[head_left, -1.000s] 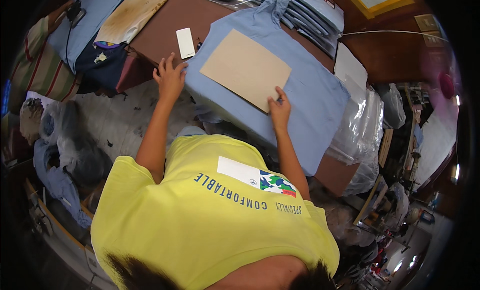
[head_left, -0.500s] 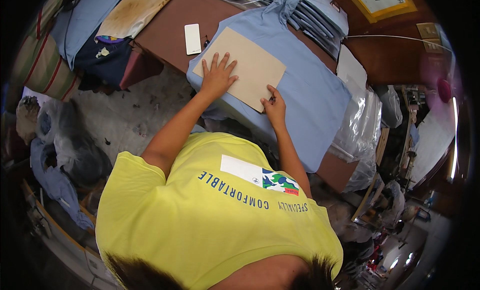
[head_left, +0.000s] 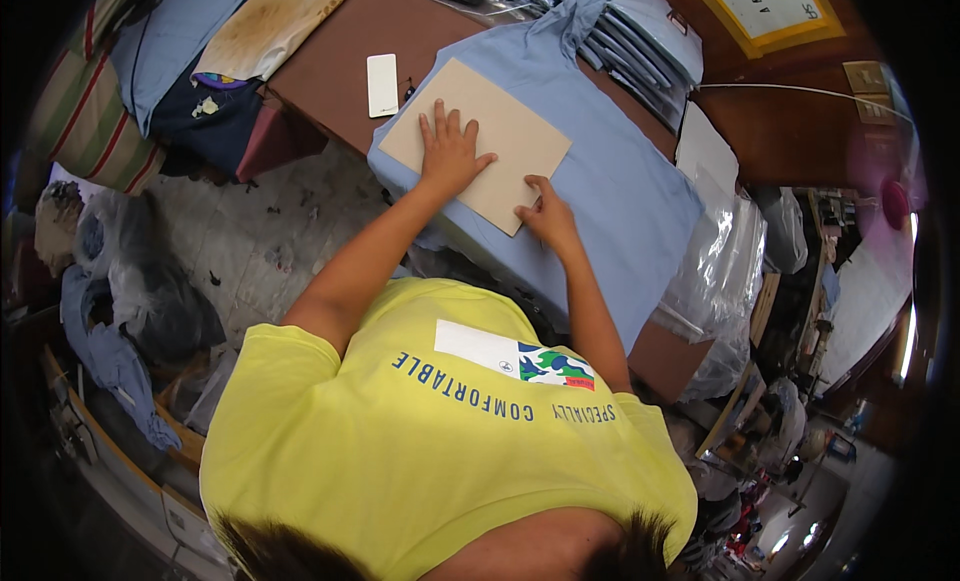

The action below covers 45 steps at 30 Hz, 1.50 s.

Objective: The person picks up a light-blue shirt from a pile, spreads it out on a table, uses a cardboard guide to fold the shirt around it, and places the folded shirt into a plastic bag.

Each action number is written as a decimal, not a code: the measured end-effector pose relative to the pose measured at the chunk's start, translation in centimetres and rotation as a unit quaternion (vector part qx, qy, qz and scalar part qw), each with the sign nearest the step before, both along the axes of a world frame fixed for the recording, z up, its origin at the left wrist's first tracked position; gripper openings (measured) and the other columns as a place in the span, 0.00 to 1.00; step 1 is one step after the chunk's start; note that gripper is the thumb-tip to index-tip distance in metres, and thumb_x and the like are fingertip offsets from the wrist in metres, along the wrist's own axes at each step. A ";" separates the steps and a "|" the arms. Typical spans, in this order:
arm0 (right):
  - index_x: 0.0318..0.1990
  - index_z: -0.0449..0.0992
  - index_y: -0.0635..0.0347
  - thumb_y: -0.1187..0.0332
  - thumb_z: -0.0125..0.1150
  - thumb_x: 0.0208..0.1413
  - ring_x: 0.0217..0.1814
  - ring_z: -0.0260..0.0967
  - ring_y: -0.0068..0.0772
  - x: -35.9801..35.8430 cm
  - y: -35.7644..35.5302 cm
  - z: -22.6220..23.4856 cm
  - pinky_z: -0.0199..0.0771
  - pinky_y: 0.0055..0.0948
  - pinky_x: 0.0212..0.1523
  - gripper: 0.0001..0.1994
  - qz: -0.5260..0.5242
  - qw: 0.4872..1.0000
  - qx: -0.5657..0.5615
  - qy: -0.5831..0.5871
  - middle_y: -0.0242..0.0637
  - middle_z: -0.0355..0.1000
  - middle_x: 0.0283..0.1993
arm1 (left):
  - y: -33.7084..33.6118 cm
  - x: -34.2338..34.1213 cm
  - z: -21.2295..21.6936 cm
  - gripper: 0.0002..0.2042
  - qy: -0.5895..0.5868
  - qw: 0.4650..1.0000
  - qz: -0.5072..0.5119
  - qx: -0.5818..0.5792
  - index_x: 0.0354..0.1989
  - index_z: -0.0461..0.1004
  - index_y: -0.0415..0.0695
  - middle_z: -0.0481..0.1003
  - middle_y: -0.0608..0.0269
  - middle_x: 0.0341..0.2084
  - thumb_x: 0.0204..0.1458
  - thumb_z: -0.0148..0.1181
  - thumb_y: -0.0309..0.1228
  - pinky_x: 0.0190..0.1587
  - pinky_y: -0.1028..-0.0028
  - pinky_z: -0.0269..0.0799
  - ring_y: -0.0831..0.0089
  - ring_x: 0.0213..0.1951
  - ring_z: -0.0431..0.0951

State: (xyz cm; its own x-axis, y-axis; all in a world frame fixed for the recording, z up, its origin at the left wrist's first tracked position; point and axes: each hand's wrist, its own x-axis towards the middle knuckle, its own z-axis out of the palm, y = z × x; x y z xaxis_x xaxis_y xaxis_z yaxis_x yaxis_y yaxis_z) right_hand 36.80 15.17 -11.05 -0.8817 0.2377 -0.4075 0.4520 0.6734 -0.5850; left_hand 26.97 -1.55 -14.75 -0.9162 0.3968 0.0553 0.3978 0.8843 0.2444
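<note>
A flat tan cardboard sheet (head_left: 500, 121) lies on a light blue shirt (head_left: 620, 201), which is spread over the table. My left hand (head_left: 452, 161) rests flat on the cardboard near its left side, fingers spread. At the sheet's lower right edge is my right hand (head_left: 548, 218), with its index finger and thumb bent at the edge. The other fingers of that hand are curled and partly hidden. The cardboard covers part of the shirt, and some of the shirt hangs over the table's near edge.
A white phone-like slab (head_left: 382, 86) lies on the brown table (head_left: 330, 51) left of the cardboard. Folded blue garments (head_left: 635, 66) are stacked at the back. Clear plastic bags (head_left: 715, 251) lie to the right. Cloth (head_left: 190, 71) hangs at the left.
The cardboard's lower corner has shifted slightly down and left. My left hand has slid rightward over the sheet. My right hand has dropped a little along its edge.
</note>
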 end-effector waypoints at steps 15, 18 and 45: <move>0.39 0.73 0.69 0.57 0.63 0.43 0.28 0.66 0.28 -28.7 11.8 -1.9 0.65 0.27 0.30 0.22 -0.118 0.939 -0.111 0.302 0.38 0.71 0.29 | 1.3 -0.1 -1.1 0.29 0.078 0.996 -0.026 0.038 0.60 0.54 0.65 0.47 0.68 0.63 0.48 0.45 0.55 0.58 0.43 0.34 0.49 0.63 0.40; 0.30 0.74 0.64 0.58 0.61 0.45 0.20 0.62 0.24 -28.0 10.5 -1.4 0.61 0.27 0.22 0.16 -0.094 0.914 -0.034 0.394 0.33 0.68 0.19 | 1.8 -0.1 -1.0 0.29 0.089 0.995 -0.038 0.039 0.60 0.54 0.65 0.47 0.66 0.63 0.48 0.45 0.55 0.58 0.43 0.34 0.49 0.63 0.40; 0.33 0.71 0.46 0.74 0.55 0.38 0.48 0.61 0.36 18.2 18.7 2.0 0.49 0.44 0.55 0.11 -0.237 0.790 0.540 0.169 0.28 0.66 0.37 | -1.7 -1.3 -7.6 0.20 0.171 0.949 -0.080 0.252 0.45 0.65 0.45 0.65 0.55 0.44 0.47 0.51 0.42 0.49 0.60 0.55 0.56 0.47 0.62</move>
